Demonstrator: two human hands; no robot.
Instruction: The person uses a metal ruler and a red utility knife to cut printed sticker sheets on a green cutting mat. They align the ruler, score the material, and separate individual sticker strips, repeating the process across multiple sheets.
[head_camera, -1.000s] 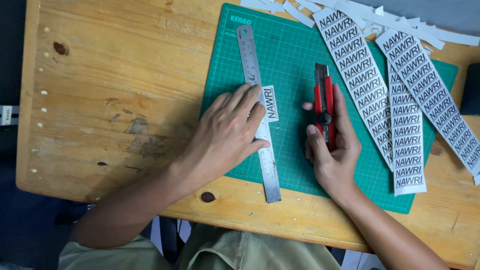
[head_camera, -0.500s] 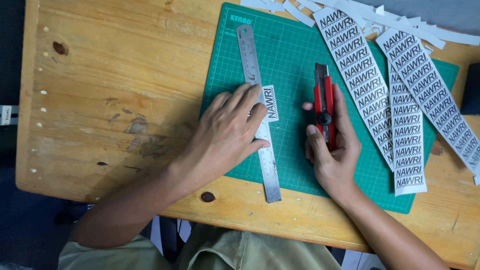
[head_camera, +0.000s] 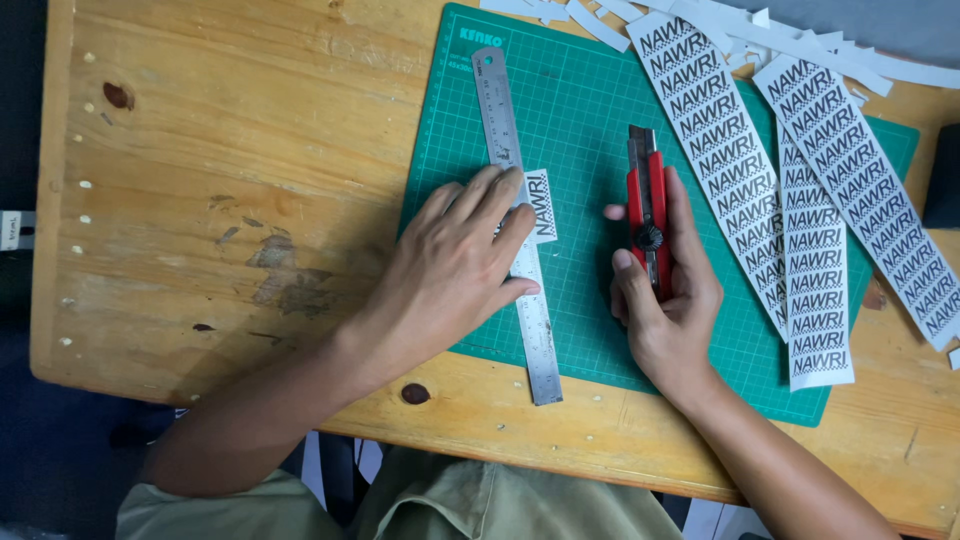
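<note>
My left hand (head_camera: 455, 270) lies flat with spread fingers on a steel ruler (head_camera: 540, 345) that runs lengthwise down a green cutting mat (head_camera: 590, 120). Its fingertips also press a small white printed label (head_camera: 541, 205) against the ruler's right edge. My right hand (head_camera: 668, 300) is closed around a red utility knife (head_camera: 645, 185), which rests on the mat to the right of the ruler with its tip pointing away from me.
Three long white strips of printed labels (head_camera: 815, 250) lie across the mat's right side. Thin white paper offcuts (head_camera: 800, 45) are scattered at the top edge. The mat sits on a worn wooden table (head_camera: 220, 180). A dark object (head_camera: 945, 175) shows at the far right.
</note>
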